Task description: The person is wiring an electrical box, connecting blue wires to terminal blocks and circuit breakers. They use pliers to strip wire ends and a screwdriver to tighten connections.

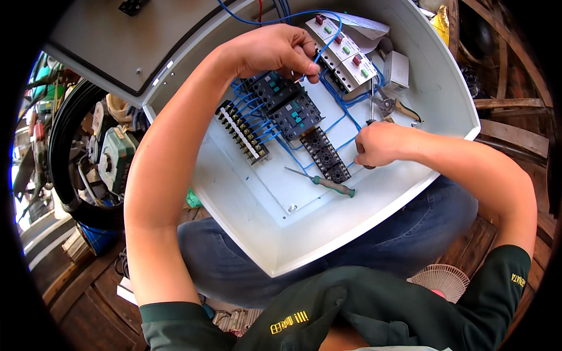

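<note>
My left hand (278,50) reaches over the contactors with its fingertips pinched on a blue wire (335,40), which loops down from the top of the enclosure. My right hand (380,144) is closed round a screwdriver (372,105); its thin shaft points up toward the white motor breakers (351,65), while most of the handle is hidden in the fist. Below the left hand sit two black contactors (297,117) with blue wires running to a terminal strip (243,133). Black relay sockets (326,157) stand beside the right hand. Wire pliers (387,106) lie just beyond it.
The grey metal enclosure (257,248) rests on my lap, its raised walls surrounding the parts. A second screwdriver (332,186), green-handled, lies inside near the sockets. A small white box (396,71) stands by the right wall. A black cable coil (57,146) is at the left.
</note>
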`<state>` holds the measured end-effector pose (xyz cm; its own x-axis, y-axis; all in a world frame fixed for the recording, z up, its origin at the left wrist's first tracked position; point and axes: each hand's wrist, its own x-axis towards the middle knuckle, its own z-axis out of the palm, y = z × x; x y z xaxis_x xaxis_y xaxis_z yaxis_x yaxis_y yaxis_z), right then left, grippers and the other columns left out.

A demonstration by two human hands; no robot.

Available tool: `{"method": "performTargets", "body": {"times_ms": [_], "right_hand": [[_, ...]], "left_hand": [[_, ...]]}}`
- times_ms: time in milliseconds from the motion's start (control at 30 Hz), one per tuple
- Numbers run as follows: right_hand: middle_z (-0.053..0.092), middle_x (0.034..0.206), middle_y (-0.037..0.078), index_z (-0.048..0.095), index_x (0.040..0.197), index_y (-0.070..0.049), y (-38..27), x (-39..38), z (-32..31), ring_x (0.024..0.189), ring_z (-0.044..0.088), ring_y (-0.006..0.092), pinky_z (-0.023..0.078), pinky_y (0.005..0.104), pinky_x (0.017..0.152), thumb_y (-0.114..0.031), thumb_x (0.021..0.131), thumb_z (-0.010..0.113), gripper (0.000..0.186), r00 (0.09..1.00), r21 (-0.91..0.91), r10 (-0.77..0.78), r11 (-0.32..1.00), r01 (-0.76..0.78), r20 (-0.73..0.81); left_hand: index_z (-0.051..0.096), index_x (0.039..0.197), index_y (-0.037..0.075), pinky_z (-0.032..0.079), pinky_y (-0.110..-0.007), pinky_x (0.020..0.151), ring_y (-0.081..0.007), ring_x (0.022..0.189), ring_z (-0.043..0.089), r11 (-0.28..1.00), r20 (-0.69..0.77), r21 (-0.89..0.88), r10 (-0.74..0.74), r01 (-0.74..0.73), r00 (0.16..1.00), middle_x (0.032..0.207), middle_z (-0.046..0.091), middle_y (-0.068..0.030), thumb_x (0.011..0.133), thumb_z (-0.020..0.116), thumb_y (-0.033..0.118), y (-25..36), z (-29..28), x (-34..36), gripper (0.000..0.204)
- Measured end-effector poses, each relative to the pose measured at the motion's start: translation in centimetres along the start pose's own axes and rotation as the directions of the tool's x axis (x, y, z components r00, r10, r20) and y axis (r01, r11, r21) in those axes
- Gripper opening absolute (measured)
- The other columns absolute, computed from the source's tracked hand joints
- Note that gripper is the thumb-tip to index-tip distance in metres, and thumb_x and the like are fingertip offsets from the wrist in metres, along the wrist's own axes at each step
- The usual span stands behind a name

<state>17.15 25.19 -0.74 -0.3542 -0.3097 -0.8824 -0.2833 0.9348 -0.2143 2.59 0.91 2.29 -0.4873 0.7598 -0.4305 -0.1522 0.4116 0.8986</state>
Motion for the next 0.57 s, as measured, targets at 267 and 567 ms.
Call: {"method": "performTargets", "body": {"times_ms": [267, 567], "right_hand": [[0.068, 0.086, 0.019, 0.065, 0.104, -0.006, -2.3, -14.3, -4.5, 0.078, 0.068, 0.038, 0.053, 0.0469, 0.073, -0.013, 0.084, 0.065, 0.021, 0.854, -0.098, 0.076, 0.984, -0.147, -0.514], [0.071, 0.113, 0.012, 0.06, 0.13, 0.002, -3.0, -20.5, -8.8, 0.095, 0.072, 0.0234, 0.057, 0.0323, 0.088, -0.027, 0.095, 0.066, 0.045, 0.017, 0.04, 0.037, 0.961, 0.273, -0.999]], "left_hand": [[0.073, 0.106, 0.002, 0.054, -0.026, 0.073, -0.0112, 0.083, 0.069, 0.989, -0.013, 0.127, -0.072, 0.073, 0.997, 0.092, 0.075, -0.0057, 0.088, 0.08, 0.021, -1.1, -0.4, 0.5, 0.027], [0.075, 0.1, 0.004, 0.051, -0.028, 0.068, -0.0108, 0.077, 0.068, 0.988, -0.076, 0.133, 0.095, -0.084, 0.993, 0.084, 0.073, -0.0027, 0.087, 0.081, 0.02, 0.1, 1.3, 2.9, 0.021]]}}
